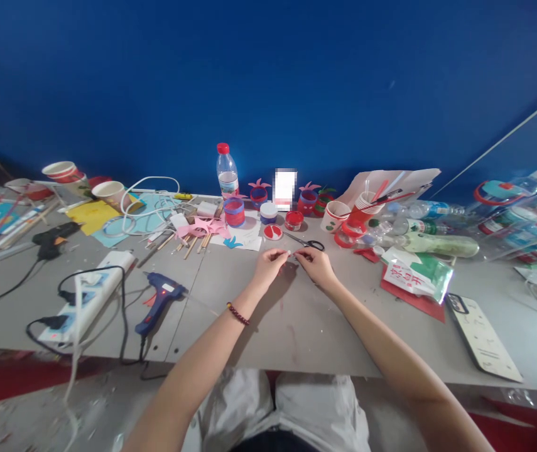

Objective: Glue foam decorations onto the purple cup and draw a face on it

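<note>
My left hand (271,267) and my right hand (316,266) meet low over the middle of the table, thumbs and fingers pinched together. Between the fingertips shows a tiny pale piece, too small to name. Just behind my right hand lie black-handled scissors (314,245). A round red-and-white disc (272,233) sits behind my left hand, with a red round tub (294,220) and a white-and-blue tub (269,213) beyond it. To the left are a blue paper leaf cutout (233,242) on white paper (252,240) and a red-and-blue ring-shaped cup (235,213).
At left lie a blue glue gun (161,301), a white power strip (88,298) with cords, and pink paper cutouts (206,227). A bottle (227,172) stands at the back. Paper cups (335,216), plastic bottles (442,243), a packet (416,274) and a phone (485,339) occupy the right.
</note>
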